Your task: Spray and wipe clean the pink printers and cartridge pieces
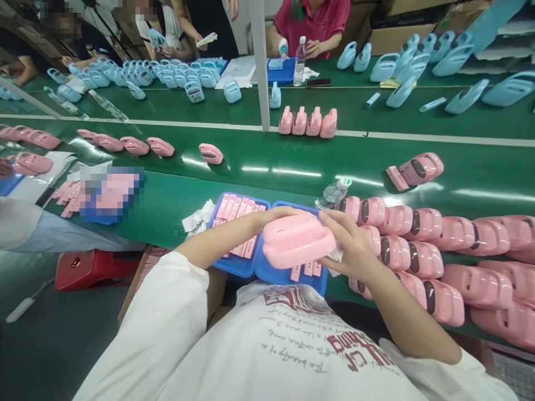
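Fingers, head view: those of the left hand [276,214] are curling over the top far edge of the pink case [298,240], clamped on it; those of the right hand [353,245] are wrapping around its right end, pressing a bit of white cloth [336,255] against it.
Pink case: both hands are holding it level, just above the blue trays [240,265], close to the person's chest.
Blue trays: they are sitting side by side at the near edge of the green table [167,206], holding rows of small pink strips [235,211].
Near the trays: a crumpled tissue [199,218] is lying just to their left, and a water bottle [332,194] is lying on its side just behind them.
Right side: a pile of pink cases [422,250] is crowding the table, touching one another.
Conveyor belt [292,161]: single pink cases are lying along it, well apart.
Far side: four pink pieces [308,121] are standing in a row, light blue cases [167,77] are filling the table behind, and a person in a red shirt [311,19] is sitting opposite.
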A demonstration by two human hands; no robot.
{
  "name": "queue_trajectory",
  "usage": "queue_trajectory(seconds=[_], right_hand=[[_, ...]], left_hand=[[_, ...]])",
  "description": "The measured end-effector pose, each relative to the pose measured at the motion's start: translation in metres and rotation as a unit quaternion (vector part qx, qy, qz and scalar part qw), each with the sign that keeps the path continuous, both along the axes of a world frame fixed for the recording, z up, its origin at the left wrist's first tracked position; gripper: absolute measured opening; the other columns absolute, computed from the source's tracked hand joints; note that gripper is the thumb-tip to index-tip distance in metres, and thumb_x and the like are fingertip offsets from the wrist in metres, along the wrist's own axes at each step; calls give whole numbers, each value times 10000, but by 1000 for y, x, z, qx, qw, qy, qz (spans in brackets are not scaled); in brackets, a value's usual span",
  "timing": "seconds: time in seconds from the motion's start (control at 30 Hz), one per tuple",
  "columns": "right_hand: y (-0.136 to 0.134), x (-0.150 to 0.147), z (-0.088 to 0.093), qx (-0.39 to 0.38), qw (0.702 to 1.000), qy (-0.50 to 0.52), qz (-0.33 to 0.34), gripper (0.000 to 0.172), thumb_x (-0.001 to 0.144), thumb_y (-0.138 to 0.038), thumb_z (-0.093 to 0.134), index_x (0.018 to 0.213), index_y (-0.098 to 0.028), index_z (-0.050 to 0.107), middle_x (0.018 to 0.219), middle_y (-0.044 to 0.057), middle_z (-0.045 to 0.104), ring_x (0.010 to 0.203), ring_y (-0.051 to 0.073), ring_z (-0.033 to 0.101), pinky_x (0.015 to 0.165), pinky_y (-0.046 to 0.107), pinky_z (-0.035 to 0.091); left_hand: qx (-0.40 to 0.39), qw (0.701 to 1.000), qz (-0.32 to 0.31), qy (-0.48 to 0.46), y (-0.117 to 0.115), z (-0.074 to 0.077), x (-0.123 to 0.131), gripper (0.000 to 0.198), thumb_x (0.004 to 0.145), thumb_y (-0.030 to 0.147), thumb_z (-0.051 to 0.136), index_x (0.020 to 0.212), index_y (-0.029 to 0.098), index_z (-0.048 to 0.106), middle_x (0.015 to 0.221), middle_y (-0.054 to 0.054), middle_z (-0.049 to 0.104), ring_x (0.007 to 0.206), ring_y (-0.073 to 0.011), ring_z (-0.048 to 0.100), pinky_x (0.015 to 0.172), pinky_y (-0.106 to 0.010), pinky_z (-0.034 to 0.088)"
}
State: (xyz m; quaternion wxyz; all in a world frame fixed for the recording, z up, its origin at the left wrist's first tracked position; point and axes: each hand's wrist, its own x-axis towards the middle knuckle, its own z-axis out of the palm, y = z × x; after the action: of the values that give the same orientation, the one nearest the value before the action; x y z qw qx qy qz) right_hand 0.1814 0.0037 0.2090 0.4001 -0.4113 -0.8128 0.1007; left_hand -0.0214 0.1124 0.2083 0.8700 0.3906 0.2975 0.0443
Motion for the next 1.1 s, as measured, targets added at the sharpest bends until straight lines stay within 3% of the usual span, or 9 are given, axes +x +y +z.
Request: queue_trajectory(seconds=[0.13,0.27,0.37,0.47,0.6,0.7,0.77,0.9,1.1], right_hand=[[2,-3,-1,-46,997,5,66,850,824,-434,673,1526,-267,223,1406,155,504,1264,299,538,959,445,543],[2,-2,-3,-103,989,-9,102,903,786,-500,695,1521,-252,232,1453,143,480,1300,293,515,954,409,551],[2,-1,-5,-110,989,-11,99,894,766,-488,714,1504,-239,274,1449,145,488,1280,286,536,924,378,565],[4,-1,-8,-72,992,8,101,898,742,-480,739,1486,-225,305,1419,155,518,1254,283,560,917,368,568],[5,-2,-12,-60,992,30,110,890,727,-478,755,1465,-207,338,1395,173,534,1248,300,564,940,402,559],[5,0,-15,-75,989,29,123,834,746,-412,755,1453,-225,355,1407,175,514,1271,331,537,956,474,543],[7,4,-22,-58,988,14,145,801,727,-391,774,1422,-255,399,1415,172,495,1261,361,535,903,505,559],[17,12,-41,-82,979,7,188,708,711,-381,774,1349,-325,472,1277,151,587,1050,374,647,754,531,586],[24,8,-49,-181,923,-10,340,361,757,-367,666,1111,-427,623,1147,79,645,996,380,654,688,536,571]], left_hand=[[-32,998,-58,2,1,-10,7,303,841,397,519,819,133,666,656,-28,673,669,-172,608,733,-298,466],[-71,992,-107,8,-1,-16,9,309,836,344,468,871,103,660,738,-58,702,770,-201,634,830,-341,481],[-48,995,-91,-11,-4,-19,9,291,798,304,504,934,99,659,840,-61,707,891,-203,636,879,-328,477],[9,999,-47,-20,-8,-23,22,258,759,251,526,871,91,694,810,-40,672,907,-172,635,771,-252,488],[46,998,-10,-39,-7,-30,53,298,721,266,488,561,107,683,553,-12,526,645,-144,603,467,-170,386],[-27,990,-116,-74,-4,-39,54,354,697,292,462,400,179,618,450,-7,426,510,-142,546,368,-155,299],[-80,982,-142,-96,-8,-49,39,290,689,293,488,508,198,693,513,-11,513,564,-152,596,420,-181,394],[-144,983,-18,-109,-33,-84,14,289,628,407,629,712,158,748,734,-78,686,698,-232,672,661,-346,564],[-112,967,166,-156,-96,-144,8,255,551,377,697,699,171,712,762,-91,703,711,-263,681,679,-394,578]])
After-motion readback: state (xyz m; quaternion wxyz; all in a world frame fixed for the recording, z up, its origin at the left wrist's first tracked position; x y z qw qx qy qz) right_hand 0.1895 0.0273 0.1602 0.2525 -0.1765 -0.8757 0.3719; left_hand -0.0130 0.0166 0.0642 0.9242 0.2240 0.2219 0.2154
